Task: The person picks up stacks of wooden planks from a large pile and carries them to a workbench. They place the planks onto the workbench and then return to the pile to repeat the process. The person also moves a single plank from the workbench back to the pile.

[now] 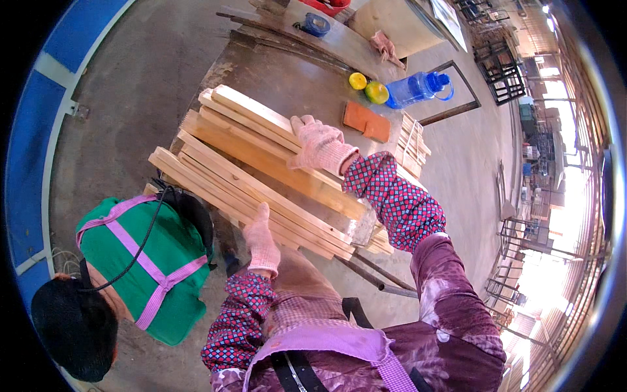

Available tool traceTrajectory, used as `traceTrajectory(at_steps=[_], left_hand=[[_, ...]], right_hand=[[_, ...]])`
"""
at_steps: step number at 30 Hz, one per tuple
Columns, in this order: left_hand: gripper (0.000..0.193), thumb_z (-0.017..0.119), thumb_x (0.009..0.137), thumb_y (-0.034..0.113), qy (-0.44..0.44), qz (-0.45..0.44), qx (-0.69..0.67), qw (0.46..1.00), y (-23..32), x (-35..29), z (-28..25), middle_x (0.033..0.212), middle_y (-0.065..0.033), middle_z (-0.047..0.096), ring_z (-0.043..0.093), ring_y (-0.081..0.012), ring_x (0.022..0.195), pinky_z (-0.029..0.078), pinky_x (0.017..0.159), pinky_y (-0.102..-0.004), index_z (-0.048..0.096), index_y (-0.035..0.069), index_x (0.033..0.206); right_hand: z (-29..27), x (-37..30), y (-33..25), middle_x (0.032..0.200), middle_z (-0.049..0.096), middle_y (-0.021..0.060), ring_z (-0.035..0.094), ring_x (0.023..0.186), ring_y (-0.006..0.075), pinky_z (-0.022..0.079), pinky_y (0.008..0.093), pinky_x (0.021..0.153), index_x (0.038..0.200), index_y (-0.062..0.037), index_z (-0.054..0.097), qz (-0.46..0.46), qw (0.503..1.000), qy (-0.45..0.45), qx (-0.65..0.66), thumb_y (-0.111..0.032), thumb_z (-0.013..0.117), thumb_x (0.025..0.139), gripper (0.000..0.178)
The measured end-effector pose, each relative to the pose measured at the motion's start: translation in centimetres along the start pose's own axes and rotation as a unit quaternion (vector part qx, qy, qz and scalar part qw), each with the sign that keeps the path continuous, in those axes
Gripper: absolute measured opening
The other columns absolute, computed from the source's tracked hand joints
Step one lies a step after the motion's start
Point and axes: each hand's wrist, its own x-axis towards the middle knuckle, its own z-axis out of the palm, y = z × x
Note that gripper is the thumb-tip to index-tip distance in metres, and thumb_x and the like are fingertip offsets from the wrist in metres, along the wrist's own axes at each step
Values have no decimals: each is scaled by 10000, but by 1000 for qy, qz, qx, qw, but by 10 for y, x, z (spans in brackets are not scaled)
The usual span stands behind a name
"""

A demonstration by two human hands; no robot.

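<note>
Several long pale wooden strips (261, 212) lie side by side in a stack across the work surface in front of me. My left hand (261, 245), in a pale pink work glove, grips the near edge of the bundle, thumb on top and the other fingers hidden beneath. My right hand (321, 145), gloved alike, is closed over the lighter strips (251, 114) on the far side, with its thumb toward me. Between the two groups runs a broader, yellower board (281, 166).
Beyond the wood are a blue water bottle (418, 89), two yellow-green fruits (376, 92), an orange-brown block (367, 121), a blue tape measure (316, 25) and a crumpled glove (385, 47). A tied wood bundle (411, 144) lies right. A person in green (150, 261) is close at left.
</note>
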Motion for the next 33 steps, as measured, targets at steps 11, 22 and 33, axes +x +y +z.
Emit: traceTrajectory(at_steps=[11, 22, 33], left_hand=[[604, 784, 877, 366, 19, 4, 10, 1000, -2, 7, -4, 1208, -118, 620, 609, -230, 1014, 544, 876, -388, 563, -19, 1285], [584, 797, 876, 314, -85, 13, -75, 993, -4, -1, -3, 1175, -82, 632, 635, -230, 980, 570, 840, -405, 560, 34, 1331], [559, 823, 848, 310, 3, 10, -2, 1000, 2, -7, 5, 1149, -95, 636, 627, -227, 972, 557, 837, -388, 571, 11, 1248]], right_hand=[[7, 26, 32, 1253, 635, 226, 605, 1190, 400, 515, 477, 982, 1374, -4, 493, -31, 997, 60, 33, -388, 715, 790, 734], [35, -33, 5, 1426, 523, 182, 560, 1256, 355, 485, 465, 1015, 1449, -82, 447, -103, 965, 231, 70, -359, 700, 824, 729], [81, -33, -21, 1309, 573, 142, 616, 1158, 299, 555, 453, 880, 1486, -65, 401, -12, 996, 60, -58, -392, 706, 836, 788]])
